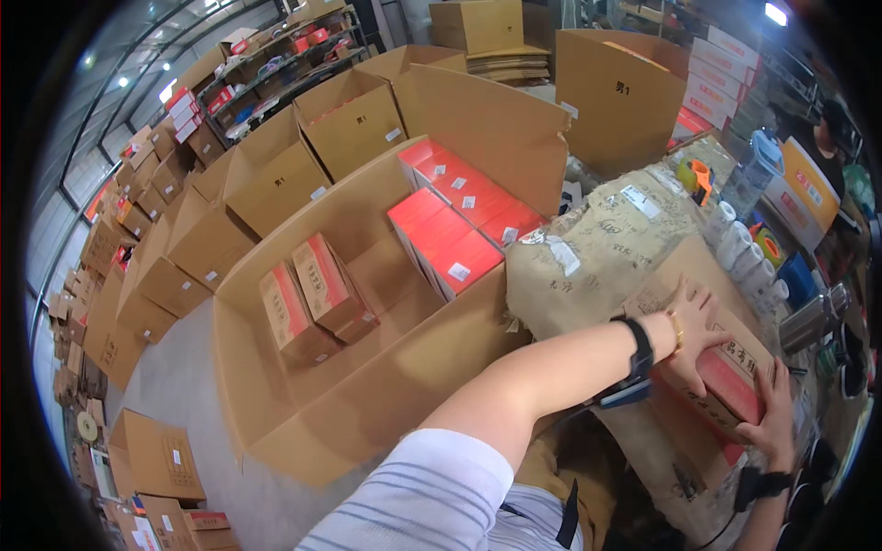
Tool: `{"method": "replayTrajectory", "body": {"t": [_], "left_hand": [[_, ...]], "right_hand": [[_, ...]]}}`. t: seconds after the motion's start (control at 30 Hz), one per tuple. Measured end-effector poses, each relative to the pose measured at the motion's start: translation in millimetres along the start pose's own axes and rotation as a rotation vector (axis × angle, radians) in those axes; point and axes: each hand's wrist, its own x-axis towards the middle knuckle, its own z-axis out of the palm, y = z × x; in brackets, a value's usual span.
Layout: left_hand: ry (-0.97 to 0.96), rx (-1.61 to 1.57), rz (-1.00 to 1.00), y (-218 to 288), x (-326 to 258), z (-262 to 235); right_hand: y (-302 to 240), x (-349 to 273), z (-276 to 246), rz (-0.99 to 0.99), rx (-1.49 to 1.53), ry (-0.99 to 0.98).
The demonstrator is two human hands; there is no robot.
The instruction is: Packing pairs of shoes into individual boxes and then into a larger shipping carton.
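A red-and-brown cardboard box (738, 378) lies at an angle over a larger brown carton (712, 275) on the covered table to my right. My left hand (691, 342) rests across the box's near left part, its fingers spread toward the carton's flap. At the box's right end, my right hand (774, 415) grips the edge, thumb on the near side and fingers on the far side. A black band circles each wrist. The underside of the box and what lies inside the carton are hidden.
Left of the table stands a big open carton (386, 404) with several red boxes (450, 243) and two brown-and-red boxes (333, 286). Open cartons (280, 188) line up behind it. White rolls (735, 243) and a clear plastic jug (755, 173) crowd the table's far right.
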Motion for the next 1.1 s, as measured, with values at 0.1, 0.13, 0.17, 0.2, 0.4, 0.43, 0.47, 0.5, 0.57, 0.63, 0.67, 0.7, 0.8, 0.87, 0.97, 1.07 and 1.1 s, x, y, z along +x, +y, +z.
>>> {"method": "replayTrajectory", "body": {"t": [0.1, 0.13, 0.17, 0.2, 0.4, 0.43, 0.47, 0.5, 0.57, 0.63, 0.67, 0.7, 0.8, 0.87, 0.97, 1.07, 1.1], "left_hand": [[0.279, -0.055, 0.087, 8, -1, 36], [0.443, -0.105, 0.132, 14, -9, 34], [0.547, -0.217, 0.149, 15, -16, 30], [0.554, -0.223, 0.146, 17, -20, 39], [0.69, -1.545, -0.297, -9, -44, 107], [0.664, -1.365, -0.247, -22, -62, 88], [0.636, -1.187, -0.201, -32, -82, 69], [0.663, -1.465, -0.174, -32, -102, 44], [0.838, -1.734, -0.175, -51, -153, 14], [0.899, -1.804, -0.364, -82, -212, 2], [1.081, -1.933, -0.444, -91, -244, -6], [1.213, -2.011, -0.424, -127, -302, 16], [1.553, -1.852, -0.444, -161, -408, 13], [1.665, -1.681, -0.607, -156, -432, 2], [1.964, -1.65, -0.828, -196, -491, 42], [2.246, -1.622, -1.007, -220, -540, 80], [2.322, -1.651, -1.059, -228, -554, 91]], "right_hand": [[15, -20, 48, -0.143, 0.254, 0.502], [19, -29, 61, -0.145, 0.252, 0.489], [26, -37, 74, 0.058, 0.436, 0.728], [27, -48, 81, 0.265, 0.615, 0.968], [31, -77, 98, 0.498, 1.68, 0.686], [14, -72, 87, 0.509, 1.673, 0.68], [-17, -55, 64, 0.529, 1.732, 0.732], [-35, -39, 47, 0.546, 1.787, 0.796], [-36, -11, 53, 0.369, 1.787, 0.772], [2, 14, 72, 0.127, 1.484, 0.656], [-17, 31, 73, 0.132, 1.495, 0.647], [-57, 55, 75, 0.129, 1.389, 0.572], [-63, 75, 116, 0.174, 1.11, 0.55], [-40, 73, 154, 0.203, 0.73, 0.658], [-53, 74, 169, 0.161, 0.44, 0.623], [-78, 75, 160, 0.073, 0.087, 0.506], [-82, 77, 161, 0.088, 0.081, 0.507]]}}
